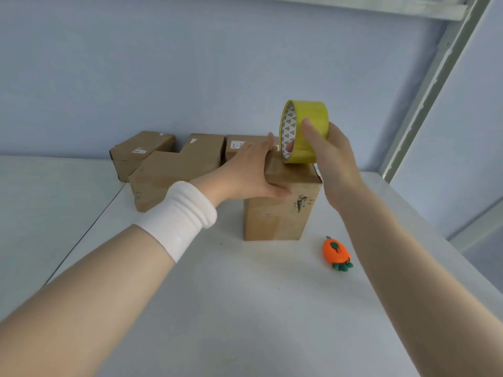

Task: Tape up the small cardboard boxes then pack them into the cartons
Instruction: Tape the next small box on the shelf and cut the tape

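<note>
A small brown cardboard box (277, 213) stands upright in the middle of the white table. My left hand (250, 170) lies flat on its top left edge, fingers straight, thumb against the front face. My right hand (330, 156) grips a roll of yellow tape (304, 129) and holds it on edge just above the box's top right corner; a finger shows inside the core. Several more brown boxes (174, 172) lie bunched behind and to the left, against the wall.
An orange carrot-shaped cutter (336, 253) lies on the table (245, 308) to the right of the box, blade tip out. A seam divides the table from a second surface at left. A blue wall stands behind; a metal frame rises at right.
</note>
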`<move>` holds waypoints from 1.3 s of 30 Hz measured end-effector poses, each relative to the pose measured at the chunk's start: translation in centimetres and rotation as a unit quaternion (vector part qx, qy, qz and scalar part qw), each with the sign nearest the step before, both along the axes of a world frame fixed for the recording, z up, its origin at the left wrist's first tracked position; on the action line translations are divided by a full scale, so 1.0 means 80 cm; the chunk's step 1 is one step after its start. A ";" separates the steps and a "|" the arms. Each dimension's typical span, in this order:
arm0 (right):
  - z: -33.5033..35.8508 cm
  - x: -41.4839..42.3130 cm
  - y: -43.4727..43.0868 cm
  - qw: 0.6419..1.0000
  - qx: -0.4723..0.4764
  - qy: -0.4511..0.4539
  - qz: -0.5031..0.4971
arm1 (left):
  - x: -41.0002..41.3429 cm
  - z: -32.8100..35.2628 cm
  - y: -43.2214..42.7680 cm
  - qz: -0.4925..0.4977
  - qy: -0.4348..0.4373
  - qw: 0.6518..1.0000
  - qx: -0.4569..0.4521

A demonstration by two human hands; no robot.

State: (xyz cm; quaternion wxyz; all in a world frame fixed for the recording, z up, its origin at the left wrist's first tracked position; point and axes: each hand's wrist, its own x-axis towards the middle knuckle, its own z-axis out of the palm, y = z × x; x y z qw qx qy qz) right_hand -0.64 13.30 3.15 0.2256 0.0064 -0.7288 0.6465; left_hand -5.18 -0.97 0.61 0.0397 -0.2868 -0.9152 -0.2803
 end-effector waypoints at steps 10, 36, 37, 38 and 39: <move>-0.002 0.024 -0.002 0.997 0.058 0.031 -0.044 | -0.020 0.005 0.002 -0.012 -0.007 0.999 -0.042; 0.012 0.102 0.029 0.990 -0.035 -0.031 0.135 | 0.024 -0.011 -0.010 -0.039 -0.186 0.914 0.358; 0.013 0.092 0.028 0.988 -0.038 -0.042 0.142 | 0.023 -0.017 -0.007 -0.010 -0.199 0.905 0.377; 0.009 0.081 0.025 0.990 -0.035 -0.047 0.128 | 0.019 -0.023 -0.003 0.034 -0.186 0.904 0.383; 0.005 0.068 0.022 0.993 -0.035 -0.046 0.105 | 0.013 -0.028 0.003 0.088 -0.153 0.911 0.374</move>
